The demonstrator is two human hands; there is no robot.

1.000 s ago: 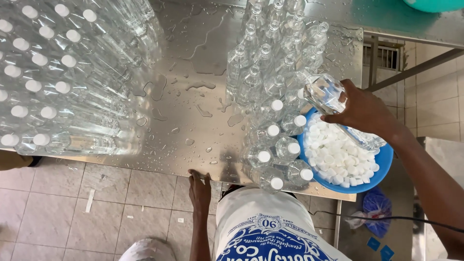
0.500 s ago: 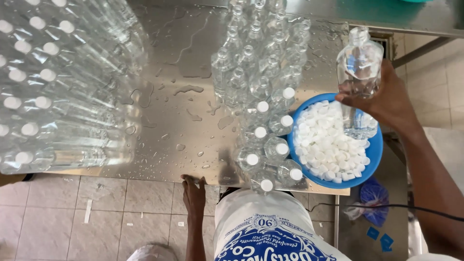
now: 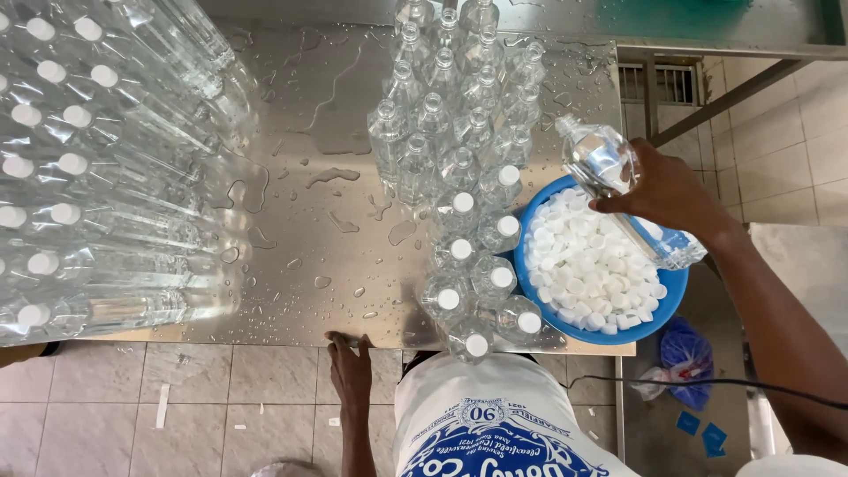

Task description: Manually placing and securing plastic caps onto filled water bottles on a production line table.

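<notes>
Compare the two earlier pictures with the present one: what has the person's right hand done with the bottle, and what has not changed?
The right hand kept its grip on the uncapped clear plastic bottle throughout, swinging it from low over the blue bowl of white caps up and upright, then tilting it again above the bowl. The left hand stayed on the wet steel table's near edge; the standing bottles did not move.

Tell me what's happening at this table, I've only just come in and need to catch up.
A person stands at a wet steel table. The right hand holds an uncapped clear plastic bottle, tilted, above a blue bowl full of white caps. The left hand rests on the table's near edge. Beside the bowl stands a cluster of bottles, the nearest ones capped, the farther ones open. Capped bottles are massed at the left.
</notes>
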